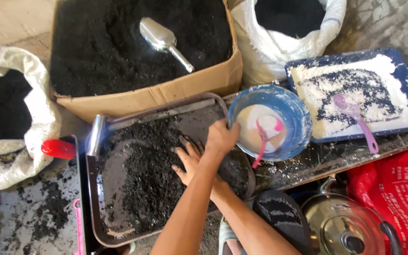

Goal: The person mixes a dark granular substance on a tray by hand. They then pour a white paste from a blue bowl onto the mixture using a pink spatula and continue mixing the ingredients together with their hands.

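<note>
Crossing over a dark tray (101, 222), left hand (221, 138) and right hand (188, 160) press open-fingered, gripping nothing, into black crumbly material (149, 174) beside a blue bowl (294, 113).

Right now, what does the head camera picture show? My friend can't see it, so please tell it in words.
Two bare hands, crossed at the wrists, left hand and right hand, press into dark crumbly material on a brown tray. Beside them stand a blue bowl of white liquid with a pink spoon, and a cardboard box holding a metal scoop.
</note>
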